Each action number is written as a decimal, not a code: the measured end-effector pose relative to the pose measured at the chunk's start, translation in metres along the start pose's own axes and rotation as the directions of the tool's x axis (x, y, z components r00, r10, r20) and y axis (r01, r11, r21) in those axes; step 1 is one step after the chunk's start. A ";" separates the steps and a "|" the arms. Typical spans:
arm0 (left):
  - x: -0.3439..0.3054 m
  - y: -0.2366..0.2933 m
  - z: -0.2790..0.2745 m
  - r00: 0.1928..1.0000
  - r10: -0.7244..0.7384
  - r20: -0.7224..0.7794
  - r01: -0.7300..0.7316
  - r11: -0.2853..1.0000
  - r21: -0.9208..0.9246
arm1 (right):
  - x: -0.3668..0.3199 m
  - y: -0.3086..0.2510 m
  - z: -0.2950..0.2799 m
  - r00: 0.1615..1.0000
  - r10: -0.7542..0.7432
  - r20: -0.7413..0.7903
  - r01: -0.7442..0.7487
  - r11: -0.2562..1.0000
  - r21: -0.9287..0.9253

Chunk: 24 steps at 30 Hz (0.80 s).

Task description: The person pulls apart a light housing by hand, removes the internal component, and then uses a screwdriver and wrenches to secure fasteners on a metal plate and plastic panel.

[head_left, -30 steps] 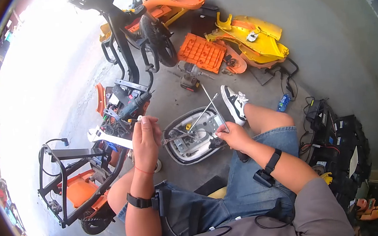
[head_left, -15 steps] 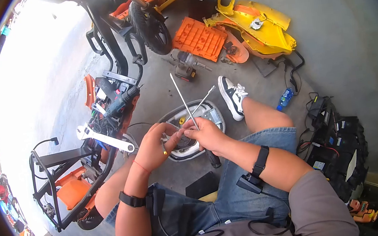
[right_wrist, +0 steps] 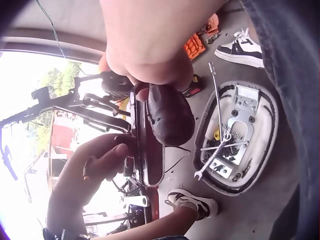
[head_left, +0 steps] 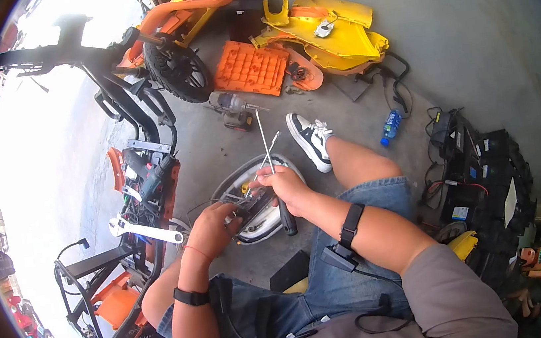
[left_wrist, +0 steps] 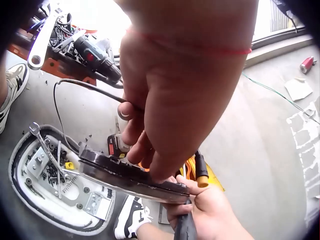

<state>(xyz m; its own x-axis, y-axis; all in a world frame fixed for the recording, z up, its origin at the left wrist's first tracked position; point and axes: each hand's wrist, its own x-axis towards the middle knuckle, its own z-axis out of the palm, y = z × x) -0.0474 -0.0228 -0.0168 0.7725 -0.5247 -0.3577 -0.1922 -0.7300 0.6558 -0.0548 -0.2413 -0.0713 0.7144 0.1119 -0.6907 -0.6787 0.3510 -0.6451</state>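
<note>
Near the white tray's (right_wrist: 270, 120) rim, a black part (left_wrist: 125, 175) is gripped by the left hand's (head_left: 210, 232) curled fingers; a screwdriver (head_left: 287, 219) is clasped in the right hand (head_left: 288, 190). Beyond, an orange panel (head_left: 249, 69) is supported by the grey floor (head_left: 459, 67).

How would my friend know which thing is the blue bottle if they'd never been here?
Find the big yellow panels on the grey floor. Look between them and the black-and-white shoe, a bit to the right. The bottle is small and bright blue, unlike the black cable beside it.
</note>
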 end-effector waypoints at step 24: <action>-0.025 0.001 -0.002 0.993 0.097 0.065 -0.106 0.983 0.152 | -0.019 0.003 0.021 0.969 0.241 0.057 -0.204 0.908 -0.366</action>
<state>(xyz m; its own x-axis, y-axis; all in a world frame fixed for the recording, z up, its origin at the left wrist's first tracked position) -0.0654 -0.0093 -0.0060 0.7091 -0.6203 -0.3353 -0.3628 -0.7287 0.5809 -0.0666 -0.2234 -0.0533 0.5383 0.2457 -0.8062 -0.8245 -0.0447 -0.5641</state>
